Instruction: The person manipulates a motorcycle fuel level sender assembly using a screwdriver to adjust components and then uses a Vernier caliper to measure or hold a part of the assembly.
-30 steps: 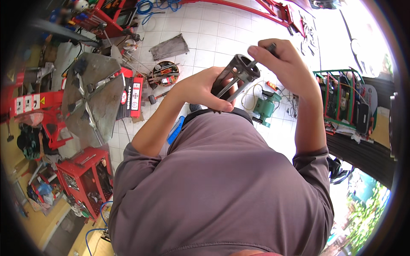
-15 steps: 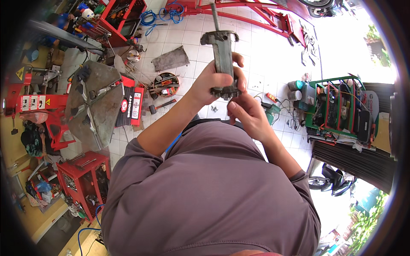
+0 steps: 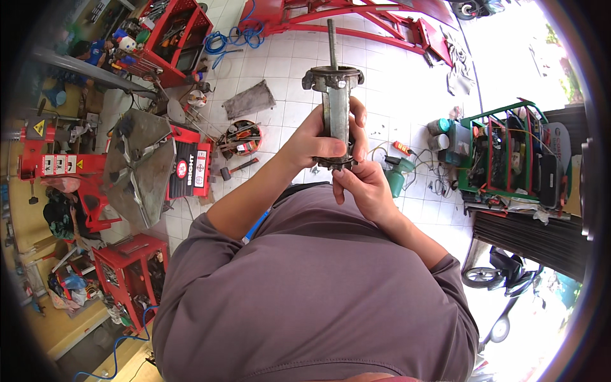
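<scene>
My left hand (image 3: 315,141) is closed round a metal cylindrical assembly (image 3: 335,107), thumb across its front and fingers curled on its far side. A long threaded rod (image 3: 332,44) sticks out of the flanged top (image 3: 333,76), pointing away from me. Just below, my right hand (image 3: 359,188) has its fingers curled against the assembly's toothed lower end (image 3: 328,163); exactly what the fingertips pinch there is partly hidden. Both hands are held above my belly, in front of the tiled floor.
On the left are a red tyre-changing machine (image 3: 76,163) and red tool carts (image 3: 127,267). A red lift frame (image 3: 356,35), blue hose (image 3: 226,41), tool tray (image 3: 238,137) and grey plate (image 3: 248,99) lie ahead. A green rack (image 3: 509,153) and green machine (image 3: 396,175) are on the right.
The assembly has swung round so its rod points away from me. My right hand has moved from the rod end down to the lower end. Over the last half second the top dropped slightly.
</scene>
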### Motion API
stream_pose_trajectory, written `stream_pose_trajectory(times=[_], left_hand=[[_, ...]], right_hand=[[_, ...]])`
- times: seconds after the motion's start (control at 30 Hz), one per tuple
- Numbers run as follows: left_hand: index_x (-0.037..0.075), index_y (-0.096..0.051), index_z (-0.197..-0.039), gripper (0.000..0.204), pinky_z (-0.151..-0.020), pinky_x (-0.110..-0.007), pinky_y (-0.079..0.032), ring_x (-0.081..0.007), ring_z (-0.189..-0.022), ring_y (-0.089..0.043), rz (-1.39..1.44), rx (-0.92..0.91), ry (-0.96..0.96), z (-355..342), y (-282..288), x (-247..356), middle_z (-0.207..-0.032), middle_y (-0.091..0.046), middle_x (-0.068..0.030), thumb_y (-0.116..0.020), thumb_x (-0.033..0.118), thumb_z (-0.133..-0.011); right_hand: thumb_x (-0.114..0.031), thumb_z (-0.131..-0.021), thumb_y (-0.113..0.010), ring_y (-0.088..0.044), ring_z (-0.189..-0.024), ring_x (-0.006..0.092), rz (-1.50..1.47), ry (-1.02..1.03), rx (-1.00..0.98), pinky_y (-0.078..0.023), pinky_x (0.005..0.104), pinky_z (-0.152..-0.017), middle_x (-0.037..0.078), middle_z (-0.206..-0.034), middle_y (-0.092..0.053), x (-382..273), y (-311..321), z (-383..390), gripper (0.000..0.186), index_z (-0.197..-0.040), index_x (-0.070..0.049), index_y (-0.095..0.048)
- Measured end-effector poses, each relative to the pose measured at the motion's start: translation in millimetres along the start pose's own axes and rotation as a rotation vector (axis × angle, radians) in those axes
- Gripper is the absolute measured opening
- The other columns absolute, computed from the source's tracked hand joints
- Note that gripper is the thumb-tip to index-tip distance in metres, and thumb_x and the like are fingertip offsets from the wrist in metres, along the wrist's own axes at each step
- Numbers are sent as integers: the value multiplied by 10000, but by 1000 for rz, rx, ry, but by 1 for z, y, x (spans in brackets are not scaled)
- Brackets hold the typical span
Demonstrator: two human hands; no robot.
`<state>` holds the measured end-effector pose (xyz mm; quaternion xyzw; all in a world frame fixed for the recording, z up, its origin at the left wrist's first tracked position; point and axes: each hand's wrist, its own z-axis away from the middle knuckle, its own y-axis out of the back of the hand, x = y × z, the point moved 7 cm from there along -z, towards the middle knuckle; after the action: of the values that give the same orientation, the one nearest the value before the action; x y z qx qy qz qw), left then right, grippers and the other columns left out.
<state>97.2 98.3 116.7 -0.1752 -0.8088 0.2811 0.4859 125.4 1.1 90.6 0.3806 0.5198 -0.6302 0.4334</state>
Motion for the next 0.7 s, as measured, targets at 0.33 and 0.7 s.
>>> stream_pose_trajectory(times=[0.33, 0.7], left_hand=[[81, -418, -1014, 459, -696, -323, -450, -216, -725, -596, -149, -23, -6, -40, -40, -43, -731, -629, -95, -733, 240, -722], [-28, -485, -1104, 515, -688, -365, -538, -261, -774, -639, -121, 271, 181, -41, -39, -109, -821, -632, -188, -583, 415, -861]], right_hand=[[-150, -963, -520, -517, -589, 69, 63, 60, 61, -408, 234, -542, 10, -644, -569, -12, 57, 42, 273, -750, 4, -595], [-169, -983, -458, -542, -636, 135, -347, -97, -154, -446, 270, -630, 51, -728, -584, 37, 106, 63, 280, -797, 1, -579]])
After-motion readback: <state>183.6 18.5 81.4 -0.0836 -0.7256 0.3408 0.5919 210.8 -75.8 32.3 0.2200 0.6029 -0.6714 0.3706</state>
